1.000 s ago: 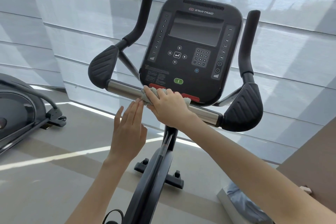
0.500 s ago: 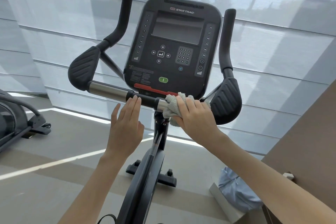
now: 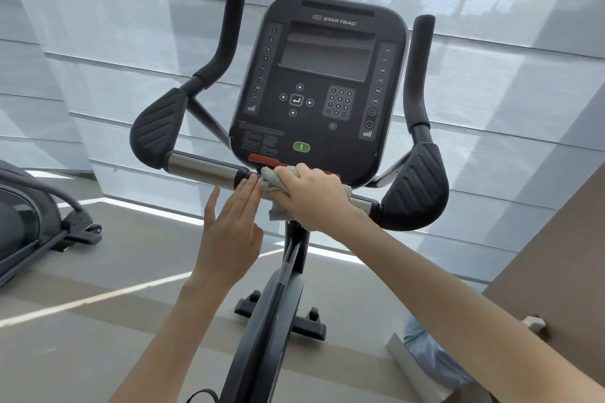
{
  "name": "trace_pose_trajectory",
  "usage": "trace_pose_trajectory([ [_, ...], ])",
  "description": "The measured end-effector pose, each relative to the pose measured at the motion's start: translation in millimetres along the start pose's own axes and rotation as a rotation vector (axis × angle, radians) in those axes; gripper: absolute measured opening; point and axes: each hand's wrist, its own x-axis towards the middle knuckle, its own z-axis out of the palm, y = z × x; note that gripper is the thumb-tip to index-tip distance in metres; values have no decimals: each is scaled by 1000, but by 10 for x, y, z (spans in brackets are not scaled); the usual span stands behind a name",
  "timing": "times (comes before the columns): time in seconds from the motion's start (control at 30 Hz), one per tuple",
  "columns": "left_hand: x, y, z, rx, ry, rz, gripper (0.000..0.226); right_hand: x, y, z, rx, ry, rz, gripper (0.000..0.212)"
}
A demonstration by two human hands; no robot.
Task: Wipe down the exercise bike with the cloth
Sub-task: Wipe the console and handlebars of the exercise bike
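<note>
The exercise bike fills the middle of the head view, its black console [image 3: 322, 85] facing me above a chrome and black handlebar [image 3: 199, 168]. A grey cloth [image 3: 271, 185] is wrapped over the bar just under the console. My right hand [image 3: 311, 195] grips the cloth around the bar. My left hand [image 3: 229, 232] hovers just left of it with straight fingers, fingertips touching the bar beside the cloth. Padded black elbow rests sit at both bar ends, the left one [image 3: 158, 126] and the right one [image 3: 415, 186].
Another black exercise machine [image 3: 29, 219] stands at the left edge. A brown panel [image 3: 556, 258] rises at the right, with a blue-white bundle [image 3: 429, 350] on the floor beside it. The bike's base feet [image 3: 281, 321] rest on grey floor. Blinds cover the windows behind.
My right hand slid the cloth along the handlebar from under the console to the right end, then back left to the middle. My left hand stayed by the bar.
</note>
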Motion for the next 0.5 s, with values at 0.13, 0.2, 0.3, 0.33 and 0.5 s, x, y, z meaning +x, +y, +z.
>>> trace_pose_trajectory([
  [0.13, 4, 10, -1, -6, 8, -7, 71, 53, 189, -71, 211, -180, 44, 40],
  [0.2, 6, 23, 6, -13, 5, -16, 72, 9, 345, -142, 320, -303, 80, 33],
  [0.3, 15, 30, 19, -20, 15, -31, 74, -200, 530, -231, 286, -306, 107, 38],
  [0.33, 16, 29, 20, -25, 15, -35, 74, -288, 565, -247, 233, -268, 101, 40],
  [0.5, 22, 16, -3, -36, 14, -38, 74, -610, 594, -189, -151, -72, -134, 54],
])
